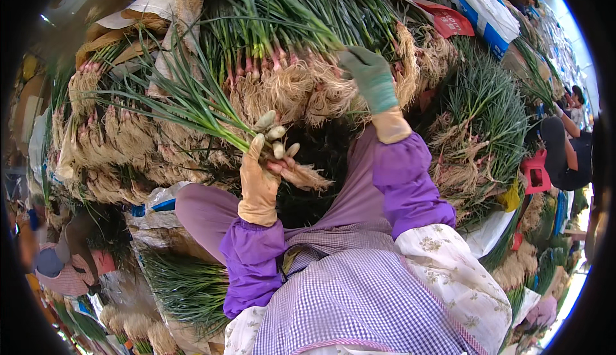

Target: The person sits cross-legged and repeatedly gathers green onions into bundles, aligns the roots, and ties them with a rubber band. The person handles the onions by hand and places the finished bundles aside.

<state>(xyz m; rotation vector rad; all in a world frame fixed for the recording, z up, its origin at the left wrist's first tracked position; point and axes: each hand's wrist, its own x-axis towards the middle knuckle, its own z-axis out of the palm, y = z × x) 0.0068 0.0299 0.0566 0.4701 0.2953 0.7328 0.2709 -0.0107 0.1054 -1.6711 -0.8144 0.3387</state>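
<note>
My left hand [262, 169], in a cream-coloured glove, is closed round a small bunch of green onions [211, 119]. Their long leaves point up and left, and their pinkish bases and stringy roots stick out to the right. Up and to the right, my right hand [368, 73] wears a green glove over a tan one and is at the leaf tips of some onions; its fingers are blurred, so a hold cannot be told. Behind both hands stands a dense row of green onions [269, 56] with hanging pale roots.
More rooty bundles [115, 138] lie at the left, and a loose heap of onions [476, 133] at the right. Another bundle [187, 283] lies by my left knee. White-and-blue sacks [486, 13] are at upper right. A co-worker sits near a red stool [535, 174]; another is at lower left.
</note>
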